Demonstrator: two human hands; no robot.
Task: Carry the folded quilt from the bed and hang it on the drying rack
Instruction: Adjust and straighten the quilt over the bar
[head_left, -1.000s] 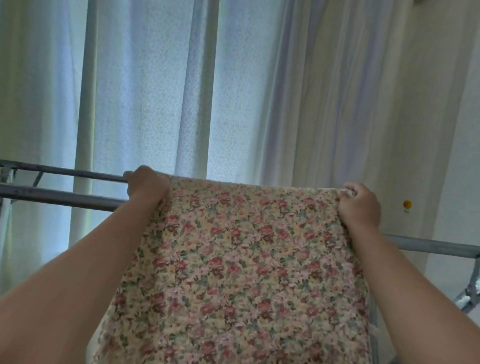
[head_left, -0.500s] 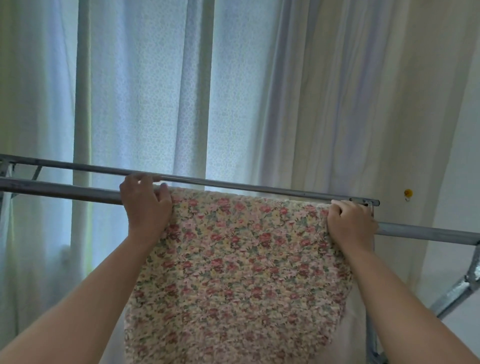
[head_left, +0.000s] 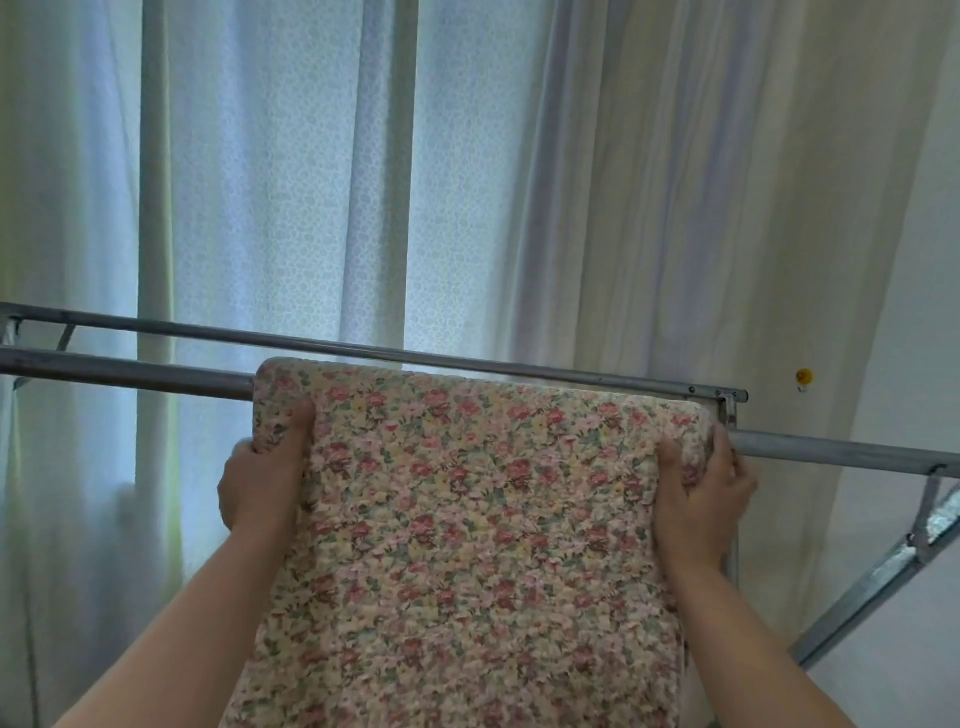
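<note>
The floral quilt (head_left: 478, 519), pink and red flowers on cream, is draped over the near bar of the metal drying rack (head_left: 130, 371) and hangs down toward me. My left hand (head_left: 265, 478) grips the quilt's left edge just below the bar, thumb on the front. At the right edge my right hand (head_left: 701, 493) holds the quilt the same way, fingers wrapped round its side. The quilt's far half is hidden behind the bar.
A second, thinner rack bar (head_left: 363, 348) runs parallel behind the first. The rack's slanted leg (head_left: 872, 587) descends at the lower right. Pale curtains (head_left: 291, 182) hang close behind the rack, and a white wall (head_left: 924, 291) with a small yellow pin stands at right.
The quilt's top fold now lies over the near bar. Both hands have slid down from the top edge to the quilt's sides below the bar.
</note>
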